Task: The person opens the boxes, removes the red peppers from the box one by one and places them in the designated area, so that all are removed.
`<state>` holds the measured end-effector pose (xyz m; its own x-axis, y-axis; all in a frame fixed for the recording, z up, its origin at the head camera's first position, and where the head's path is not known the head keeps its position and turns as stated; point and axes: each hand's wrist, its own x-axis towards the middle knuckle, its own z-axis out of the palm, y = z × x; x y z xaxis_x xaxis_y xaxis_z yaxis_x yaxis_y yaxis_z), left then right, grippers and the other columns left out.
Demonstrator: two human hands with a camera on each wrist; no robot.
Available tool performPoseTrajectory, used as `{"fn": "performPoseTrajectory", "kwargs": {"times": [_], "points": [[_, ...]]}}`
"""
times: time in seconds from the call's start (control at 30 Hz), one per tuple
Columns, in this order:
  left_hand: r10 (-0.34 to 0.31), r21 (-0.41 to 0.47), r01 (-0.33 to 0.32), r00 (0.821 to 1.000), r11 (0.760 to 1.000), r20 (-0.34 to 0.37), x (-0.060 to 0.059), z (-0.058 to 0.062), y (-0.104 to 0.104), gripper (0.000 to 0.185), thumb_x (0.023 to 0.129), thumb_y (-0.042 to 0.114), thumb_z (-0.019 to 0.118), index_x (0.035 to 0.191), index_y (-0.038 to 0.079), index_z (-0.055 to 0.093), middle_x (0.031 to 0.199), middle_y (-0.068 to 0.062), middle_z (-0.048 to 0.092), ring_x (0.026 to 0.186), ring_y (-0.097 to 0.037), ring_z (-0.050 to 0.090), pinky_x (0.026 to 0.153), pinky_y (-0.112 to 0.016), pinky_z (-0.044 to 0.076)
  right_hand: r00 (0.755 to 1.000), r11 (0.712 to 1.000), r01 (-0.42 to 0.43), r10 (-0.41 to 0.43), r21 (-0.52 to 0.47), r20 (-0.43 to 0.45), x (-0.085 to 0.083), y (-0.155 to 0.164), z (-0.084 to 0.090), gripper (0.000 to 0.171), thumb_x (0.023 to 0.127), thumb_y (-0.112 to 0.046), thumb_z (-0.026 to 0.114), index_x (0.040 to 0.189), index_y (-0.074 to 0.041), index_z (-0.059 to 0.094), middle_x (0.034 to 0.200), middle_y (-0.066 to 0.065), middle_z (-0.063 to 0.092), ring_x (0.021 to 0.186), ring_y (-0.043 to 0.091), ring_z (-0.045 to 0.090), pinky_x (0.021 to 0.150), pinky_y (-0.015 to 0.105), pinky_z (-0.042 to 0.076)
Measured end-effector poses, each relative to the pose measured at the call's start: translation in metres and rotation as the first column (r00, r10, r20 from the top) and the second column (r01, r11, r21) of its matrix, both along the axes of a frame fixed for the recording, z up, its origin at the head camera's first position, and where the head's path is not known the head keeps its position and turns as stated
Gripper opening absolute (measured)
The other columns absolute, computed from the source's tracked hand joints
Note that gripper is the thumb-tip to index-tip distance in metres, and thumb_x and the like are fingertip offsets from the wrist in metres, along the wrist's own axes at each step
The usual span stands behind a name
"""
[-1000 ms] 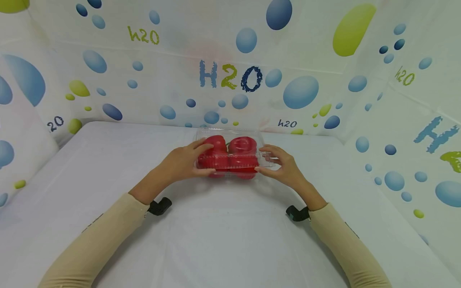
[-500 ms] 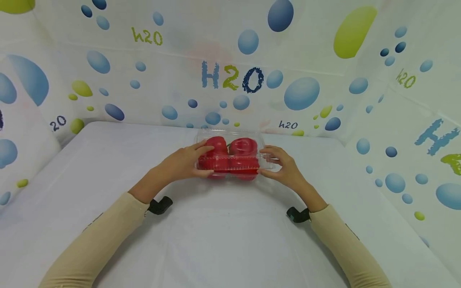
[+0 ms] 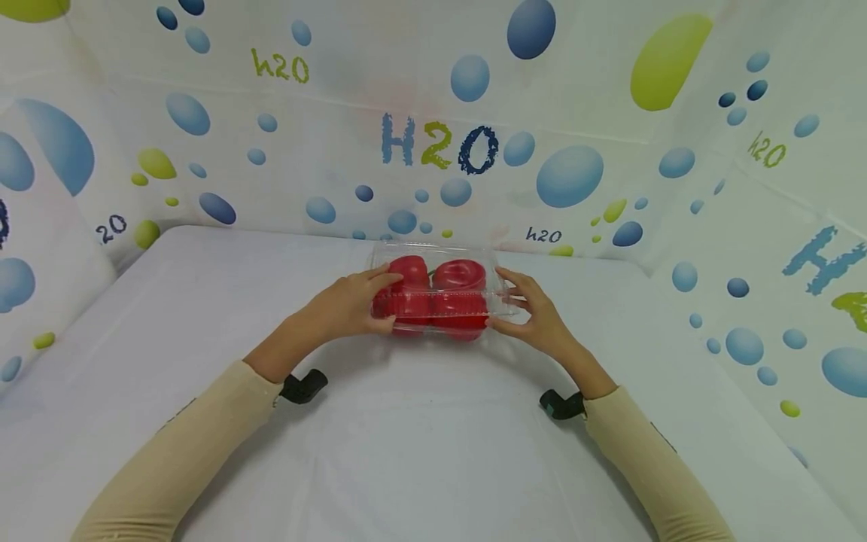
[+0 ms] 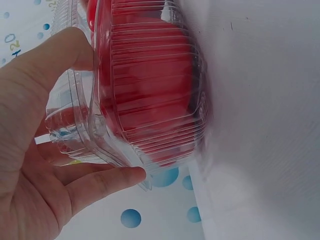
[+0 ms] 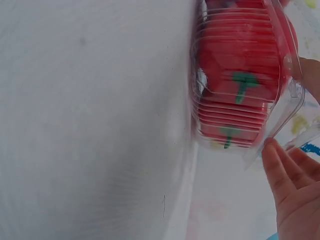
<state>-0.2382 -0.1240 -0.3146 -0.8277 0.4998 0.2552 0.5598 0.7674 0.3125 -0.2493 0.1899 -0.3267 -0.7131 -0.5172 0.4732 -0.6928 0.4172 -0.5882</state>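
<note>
Reaching forward over the white table [image 3: 203, 316], both of your arms in beige sleeves [image 3: 169, 459] angle inward and meet at a clear plastic clamshell box [image 3: 433, 297] that sits near the far edge, just below the bubble-printed backdrop [image 3: 440, 143]. Your hands are apart, one at each end of the box. Your left hand [image 3: 348, 305] grips the left end: the thumb lies over the lid and the fingers curl under the rim, as the left wrist view shows with the thumb [image 4: 50, 65] above and a finger [image 4: 100, 182] beneath the flange. Your right hand [image 3: 535, 312] holds the right end, fingers spread along the side wall and fingertips [image 5: 277, 165] pinching the protruding lip. The box has ribbed transparent walls and its lid is down. Inside lie red bell peppers [image 3: 433, 290], packed side by side and filling it; green stems [image 5: 242, 82] show through the right end.
</note>
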Motion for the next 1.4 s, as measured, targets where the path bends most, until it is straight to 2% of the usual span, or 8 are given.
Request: {"fn": "performPoseTrajectory", "kwargs": {"times": [0.13,0.27,0.37,0.6,0.83,0.97,1.2,1.4], "points": [[0.013,-0.001,-0.013,1.0,1.0,0.028,0.001,0.002,0.0,0.069,0.074,0.029,0.072,0.134,0.004,0.047,0.14,-0.022,0.043,0.121,-0.039,0.051,0.087,-0.047,0.051,0.989,0.999,0.03,-0.028,-0.011,0.143,-0.006,0.003,-0.004,0.088,0.076,-0.001,0.073,0.145,-0.004,0.018,0.14,0.026,0.032,0.123,0.043,0.042,0.097,0.056,0.041],[0.023,-0.019,-0.022,0.999,1.0,0.025,0.0,0.002,0.0,0.069,0.076,0.032,0.072,0.135,0.006,0.046,0.141,-0.021,0.042,0.121,-0.038,0.051,0.088,-0.048,0.051,0.951,0.996,0.083,-0.073,-0.018,0.302,-0.018,0.01,-0.017,0.095,0.08,-0.008,0.071,0.149,-0.015,0.005,0.147,0.018,0.024,0.128,0.039,0.039,0.102,0.054,0.038],[0.021,-0.035,-0.021,1.0,0.999,-0.006,0.0,0.0,0.0,0.069,0.077,0.034,0.071,0.135,0.008,0.046,0.141,-0.02,0.042,0.119,-0.038,0.052,0.088,-0.048,0.052,0.926,0.994,0.104,-0.093,-0.011,0.367,-0.024,0.014,-0.025,0.095,0.082,-0.015,0.071,0.149,-0.016,0.003,0.148,0.013,0.022,0.127,0.035,0.041,0.103,0.051,0.039],[0.022,-0.03,-0.023,0.998,0.999,-0.056,-0.003,-0.003,-0.001,0.068,0.075,0.035,0.071,0.133,0.008,0.049,0.139,-0.02,0.045,0.117,-0.037,0.054,0.087,-0.047,0.052,0.897,0.997,0.071,-0.069,0.012,0.437,-0.026,0.016,-0.028,0.077,0.086,-0.019,0.066,0.146,-0.007,0.019,0.146,0.015,0.03,0.123,0.035,0.048,0.096,0.043,0.047],[0.015,-0.03,-0.017,0.998,0.999,-0.062,-0.004,-0.003,-0.002,0.069,0.075,0.036,0.072,0.133,0.008,0.049,0.139,-0.019,0.045,0.115,-0.036,0.056,0.087,-0.046,0.052,0.878,1.0,0.017,-0.026,0.024,0.477,-0.012,0.008,-0.011,0.06,0.092,-0.013,0.058,0.141,0.0,0.028,0.138,0.022,0.041,0.122,0.039,0.048,0.096,0.046,0.046],[0.002,-0.021,-0.003,0.999,1.0,-0.045,-0.004,-0.002,-0.003,0.068,0.076,0.034,0.073,0.133,0.006,0.048,0.14,-0.021,0.044,0.114,-0.037,0.056,0.087,-0.046,0.052,0.864,1.0,-0.01,-0.002,0.02,0.503,-0.011,0.008,-0.011,0.061,0.093,-0.012,0.056,0.144,-0.003,0.024,0.141,0.021,0.037,0.122,0.04,0.048,0.098,0.048,0.044],[-0.016,-0.012,0.017,0.999,1.0,0.035,-0.001,0.004,-0.003,0.068,0.076,0.028,0.074,0.134,0.003,0.047,0.14,-0.023,0.042,0.12,-0.04,0.051,0.088,-0.047,0.051,0.847,0.998,-0.059,0.059,-0.018,0.528,-0.027,0.017,-0.03,0.069,0.091,-0.02,0.059,0.147,-0.012,0.019,0.145,0.015,0.032,0.127,0.038,0.043,0.099,0.045,0.044],[-0.044,0.006,0.044,0.998,0.999,0.055,-0.002,0.005,-0.004,0.067,0.074,0.018,0.073,0.134,0.002,0.047,0.14,-0.024,0.042,0.121,-0.04,0.05,0.087,-0.046,0.052,0.794,0.999,-0.037,0.04,-0.017,0.606,-0.014,0.01,-0.014,0.073,0.092,-0.019,0.059,0.149,-0.014,0.013,0.149,0.013,0.024,0.131,0.04,0.038,0.101,0.05,0.04]]}}
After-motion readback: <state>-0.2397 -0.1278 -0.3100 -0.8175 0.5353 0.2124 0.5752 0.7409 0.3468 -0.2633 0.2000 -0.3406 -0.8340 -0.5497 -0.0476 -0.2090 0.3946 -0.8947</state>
